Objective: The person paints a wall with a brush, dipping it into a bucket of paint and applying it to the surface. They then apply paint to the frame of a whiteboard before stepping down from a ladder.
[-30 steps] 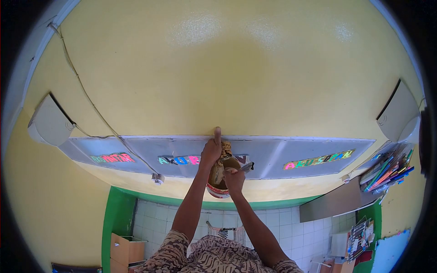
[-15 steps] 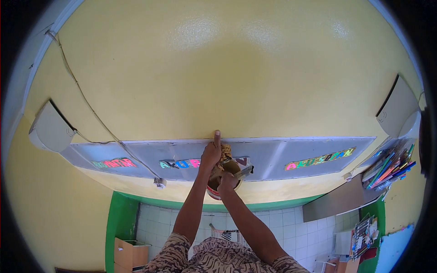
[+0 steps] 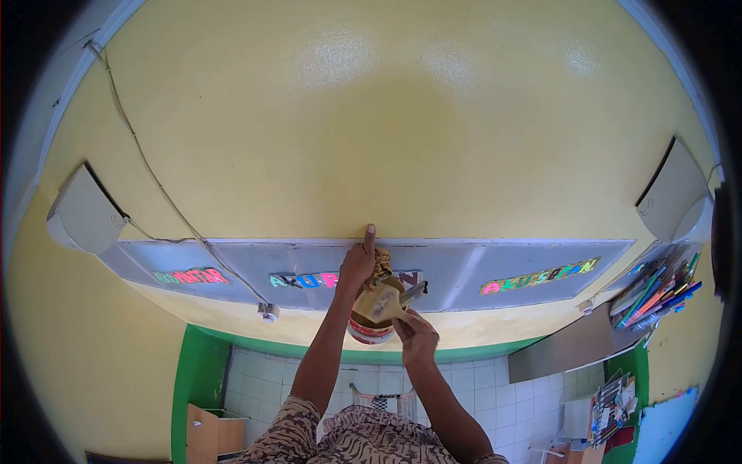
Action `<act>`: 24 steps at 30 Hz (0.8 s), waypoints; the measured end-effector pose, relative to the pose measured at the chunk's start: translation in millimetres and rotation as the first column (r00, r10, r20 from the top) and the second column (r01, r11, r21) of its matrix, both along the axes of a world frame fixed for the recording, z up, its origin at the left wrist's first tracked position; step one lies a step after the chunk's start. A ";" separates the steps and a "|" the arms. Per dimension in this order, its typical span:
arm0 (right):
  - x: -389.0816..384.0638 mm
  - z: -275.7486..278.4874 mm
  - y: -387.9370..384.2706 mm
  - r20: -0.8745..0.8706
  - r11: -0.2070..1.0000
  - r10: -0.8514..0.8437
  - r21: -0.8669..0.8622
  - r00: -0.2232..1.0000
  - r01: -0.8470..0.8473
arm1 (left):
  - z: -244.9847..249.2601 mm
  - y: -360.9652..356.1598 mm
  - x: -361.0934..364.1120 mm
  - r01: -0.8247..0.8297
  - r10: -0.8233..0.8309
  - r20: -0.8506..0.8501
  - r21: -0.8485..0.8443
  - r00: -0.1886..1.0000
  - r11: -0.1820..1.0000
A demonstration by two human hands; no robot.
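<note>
My left hand (image 3: 358, 264) is closed, thumb pointing up, around a crumpled yellow-brown cloth (image 3: 382, 267) at the far rim of a red and white paint bucket (image 3: 369, 332). Its grip on the bucket itself is partly hidden. My right hand (image 3: 418, 338) pinches the narrow end of a flat, beige, paint-coated scraper (image 3: 379, 301), whose wide part lies over the bucket's mouth. Beside the scraper, a grey tool with a dark tip (image 3: 414, 292) sticks out on the bucket's right side; its lower part is hidden.
In front is a yellow wall (image 3: 371, 155) with a grey panel (image 3: 456, 271) bearing colourful letters (image 3: 541, 277). A cable (image 3: 143, 151) runs down at left. Wall boxes (image 3: 86, 209) flank both sides. Pens (image 3: 657, 286) stand on a cabinet (image 3: 560, 344). Below are floor tiles (image 3: 464, 387) and a chair (image 3: 382, 400).
My right hand has moved right and slightly down, away from the bucket's mouth, and the wide face of the scraper now shows. My left hand has stayed nearly still.
</note>
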State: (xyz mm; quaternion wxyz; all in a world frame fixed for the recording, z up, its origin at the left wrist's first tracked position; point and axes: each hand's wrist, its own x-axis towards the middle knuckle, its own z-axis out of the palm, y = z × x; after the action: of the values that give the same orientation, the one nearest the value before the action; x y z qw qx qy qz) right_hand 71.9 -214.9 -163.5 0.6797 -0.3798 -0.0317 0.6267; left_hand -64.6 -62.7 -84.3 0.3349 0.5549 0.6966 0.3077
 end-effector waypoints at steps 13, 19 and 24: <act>84.8 39.0 -51.5 -0.121 0.992 -0.093 0.079 0.988 0.103 | -9.1 6.6 -1.7 0.047 -0.046 0.038 -0.016 0.998 0.999; 76.9 80.2 -20.2 -0.283 0.970 0.028 0.240 0.959 0.042 | -7.2 2.2 -0.6 0.007 -0.007 -0.030 0.003 1.000 1.000; 51.2 133.8 19.5 -0.197 0.876 0.021 0.476 0.980 0.077 | -16.0 7.5 0.6 0.067 -0.066 -0.003 0.023 0.998 0.998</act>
State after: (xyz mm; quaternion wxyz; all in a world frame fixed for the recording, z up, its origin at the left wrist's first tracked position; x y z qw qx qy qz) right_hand 123.1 -195.5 -29.7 0.7614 -0.1360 -0.1139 0.6235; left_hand -64.0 -55.1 -100.3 0.3378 0.5819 0.6745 0.3038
